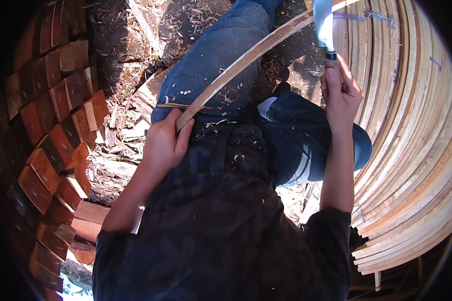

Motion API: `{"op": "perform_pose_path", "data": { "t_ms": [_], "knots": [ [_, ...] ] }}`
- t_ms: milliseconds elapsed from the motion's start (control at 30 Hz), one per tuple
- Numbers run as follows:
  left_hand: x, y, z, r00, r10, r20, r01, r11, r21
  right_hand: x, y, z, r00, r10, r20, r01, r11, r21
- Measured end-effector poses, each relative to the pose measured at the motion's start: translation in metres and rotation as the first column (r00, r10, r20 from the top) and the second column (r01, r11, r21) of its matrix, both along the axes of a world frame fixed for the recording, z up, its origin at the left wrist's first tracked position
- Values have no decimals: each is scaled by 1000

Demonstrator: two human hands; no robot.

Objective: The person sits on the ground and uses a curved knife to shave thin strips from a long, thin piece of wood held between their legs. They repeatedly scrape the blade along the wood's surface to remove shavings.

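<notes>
A long, narrow wooden strip [246,56] slants across my lap, from my left hip up toward the top right. My left hand [166,139] is closed around its near end, the thumb lying along the wood. In my right hand [342,95] is the wooden handle of a knife [324,25], fingers wrapped round it. The wide, shiny blade points away from me and overlaps the strip near its far end; whether the edge touches the wood I cannot tell. Curled shavings [231,95] lie on my jeans [206,65] and on my dark shirt.
On the right, a big stack of pale wooden strips [402,150] stands close to my right arm. Reddish wooden blocks [50,135] are piled in rows at the left. Wood chips [115,130] and shavings cover the ground around my legs.
</notes>
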State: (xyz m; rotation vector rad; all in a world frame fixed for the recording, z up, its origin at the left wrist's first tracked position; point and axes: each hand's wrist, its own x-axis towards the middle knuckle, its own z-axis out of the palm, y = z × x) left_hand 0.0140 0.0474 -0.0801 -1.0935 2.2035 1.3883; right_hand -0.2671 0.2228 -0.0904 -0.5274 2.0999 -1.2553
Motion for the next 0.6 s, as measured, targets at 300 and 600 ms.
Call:
{"op": "perform_pose_path", "data": {
  "t_ms": [300, 600],
  "knots": [
    [-7, -8, -7, 999, -28, -26, 29, 999, 21, -6, -5, 8, 992, -13, -122, 28, 993, 118],
    [-16, -23, -24, 994, -88, -69, 92, 994, 66, -2, -4, -5, 992, 129, 4, -129, 986, 107]
  ]
}}
